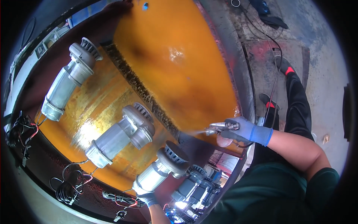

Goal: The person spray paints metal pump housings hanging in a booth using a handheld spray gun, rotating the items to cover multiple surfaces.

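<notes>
My right hand [244, 129], in a grey-blue glove, grips a metal spray gun [220, 128] with a pale round cup under it. A fine mist leaves the nozzle toward the left. My left hand [148, 199], also gloved, holds the lower end of the nearest silver-grey submersible pump [154, 173]; some of its fingers are hidden behind the pump. This pump is tilted, its slotted round foot up toward the right. Two similar pumps, a middle pump [119, 136] and a far pump [69, 80], lean the same way in a row to its left.
An orange-yellow coated booth wall [171, 48] rises behind, with a dark bristly strip [138, 84] across it. Coiled black cables [69, 186] hang along the front rim. Darker pumps [195, 188] stand close by my left arm. A hose [278, 78] trails over the floor at right.
</notes>
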The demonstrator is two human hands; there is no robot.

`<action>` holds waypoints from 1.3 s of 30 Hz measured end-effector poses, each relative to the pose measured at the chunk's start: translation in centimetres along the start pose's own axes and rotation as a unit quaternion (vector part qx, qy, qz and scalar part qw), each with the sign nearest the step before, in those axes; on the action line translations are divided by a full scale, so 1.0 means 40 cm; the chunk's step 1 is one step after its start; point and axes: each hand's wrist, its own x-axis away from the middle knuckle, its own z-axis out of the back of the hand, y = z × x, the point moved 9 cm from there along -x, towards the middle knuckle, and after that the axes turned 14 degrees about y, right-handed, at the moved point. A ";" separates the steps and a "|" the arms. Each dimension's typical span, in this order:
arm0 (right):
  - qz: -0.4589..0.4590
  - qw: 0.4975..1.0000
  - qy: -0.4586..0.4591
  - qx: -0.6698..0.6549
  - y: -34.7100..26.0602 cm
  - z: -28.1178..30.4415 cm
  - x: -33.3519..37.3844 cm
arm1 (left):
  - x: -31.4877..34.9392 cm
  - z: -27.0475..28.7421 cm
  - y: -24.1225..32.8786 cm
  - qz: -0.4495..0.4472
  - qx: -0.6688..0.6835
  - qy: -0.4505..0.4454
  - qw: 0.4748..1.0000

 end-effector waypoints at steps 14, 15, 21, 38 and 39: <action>-0.025 0.957 -0.073 0.280 -0.008 -0.037 0.056 | -0.025 0.005 0.022 -0.063 -0.035 0.095 0.993; -0.032 0.947 -0.131 0.293 -0.038 -0.058 0.085 | -0.023 -0.018 0.025 -0.080 -0.132 0.054 0.987; 0.055 0.971 -0.115 0.202 -0.202 -0.144 0.106 | -0.046 -0.045 -0.147 0.013 0.106 0.033 0.994; 0.101 0.873 -0.280 0.387 -0.290 -0.276 0.183 | -0.004 -0.100 -0.359 0.229 0.340 0.075 0.909; 0.102 0.872 -0.279 0.389 -0.268 -0.286 0.188 | -0.009 -0.105 -0.369 0.230 0.325 0.079 0.914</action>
